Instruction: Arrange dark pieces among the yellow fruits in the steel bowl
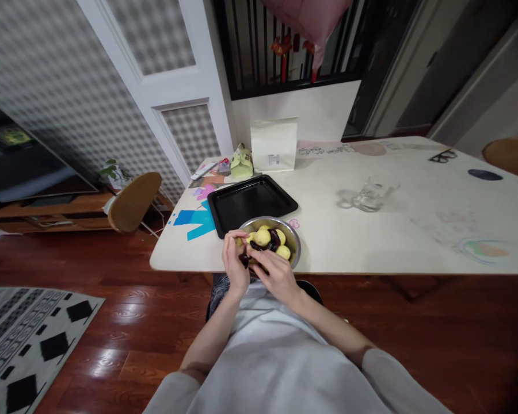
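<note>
A round metal bowl stands at the table's front edge. In it lie several pale yellow round pieces, along with glossy dark pieces whose kind I cannot make out. At the bowl's near left side, my left hand has its fingers curled around a small dark glossy piece. My right hand reaches over the near rim, its fingertips meeting the left hand at that piece. The fingers partly hide the dark piece and the bowl's near left part.
A black baking tray lies just behind the bowl. Farther back stand a white paper bag and a green packet. To the right are a clear glass vessel and eyeglasses. A wooden chair stands left.
</note>
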A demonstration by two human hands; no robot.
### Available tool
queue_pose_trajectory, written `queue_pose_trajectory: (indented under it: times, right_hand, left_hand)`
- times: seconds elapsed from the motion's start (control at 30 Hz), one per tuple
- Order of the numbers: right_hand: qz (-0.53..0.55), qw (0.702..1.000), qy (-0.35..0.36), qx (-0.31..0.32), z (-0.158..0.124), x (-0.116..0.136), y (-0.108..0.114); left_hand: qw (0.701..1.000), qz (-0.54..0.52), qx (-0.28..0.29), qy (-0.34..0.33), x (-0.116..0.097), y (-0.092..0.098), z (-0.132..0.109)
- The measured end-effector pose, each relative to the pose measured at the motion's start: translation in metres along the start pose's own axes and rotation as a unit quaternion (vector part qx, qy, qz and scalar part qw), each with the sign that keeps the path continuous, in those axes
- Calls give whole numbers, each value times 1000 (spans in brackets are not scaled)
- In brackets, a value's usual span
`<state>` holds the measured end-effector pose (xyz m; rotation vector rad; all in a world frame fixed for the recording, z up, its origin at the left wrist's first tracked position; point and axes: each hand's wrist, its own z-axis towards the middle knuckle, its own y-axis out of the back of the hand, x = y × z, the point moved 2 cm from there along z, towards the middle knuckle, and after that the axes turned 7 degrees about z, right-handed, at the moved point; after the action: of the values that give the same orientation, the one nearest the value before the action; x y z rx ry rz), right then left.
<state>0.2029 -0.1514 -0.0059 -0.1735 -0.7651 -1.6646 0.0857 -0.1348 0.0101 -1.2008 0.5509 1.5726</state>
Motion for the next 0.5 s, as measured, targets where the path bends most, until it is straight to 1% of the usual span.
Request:
queue_pose_trajectory:
  times: [0.07,0.17,0.27,0.37,0.5]
  right_hand:
    - [-18,999,19,23,1,0,1]
    - [-29,998,15,47,0,-4,1]
    - [-6,999,19,36,-3,-8,2]
    - [26,999,35,15,-4,-9,2]
    - [54,996,64,-7,-2,-7,3]
  left_hand:
    - [1000,11,-1,3,0,1,0]
    - [999,34,13,-10,0,1,0]
    - [998,36,36,-31,0,-1,-1]
    - [997,20,48,-50,1,-1,-2]
    - [997,-7,54,-46,3,-2,-3]
